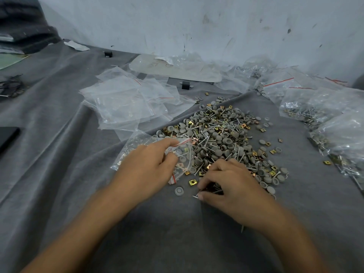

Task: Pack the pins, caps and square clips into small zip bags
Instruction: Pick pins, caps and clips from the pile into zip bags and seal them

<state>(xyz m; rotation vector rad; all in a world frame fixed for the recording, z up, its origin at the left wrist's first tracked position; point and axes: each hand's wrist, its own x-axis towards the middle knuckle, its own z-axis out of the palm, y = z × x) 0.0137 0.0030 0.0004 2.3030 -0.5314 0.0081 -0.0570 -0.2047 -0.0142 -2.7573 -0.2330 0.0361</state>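
A heap of grey caps, metal pins and brass square clips [220, 134] lies on the grey cloth. My left hand [145, 170] holds a small clear zip bag [181, 162] with a red seal line at the heap's near-left edge; some parts show inside it. My right hand [230, 184] sits at the heap's near edge, fingers curled, pinching several pins against the thumb. A single grey cap [179, 191] and a brass clip [192, 182] lie loose between the hands.
A stack of empty zip bags [126, 101] lies at the back left. Filled bags [319, 107] pile up along the right side by the wall. A small black block [185, 85] stands behind the heap. A dark flat object [7, 136] lies at the far left.
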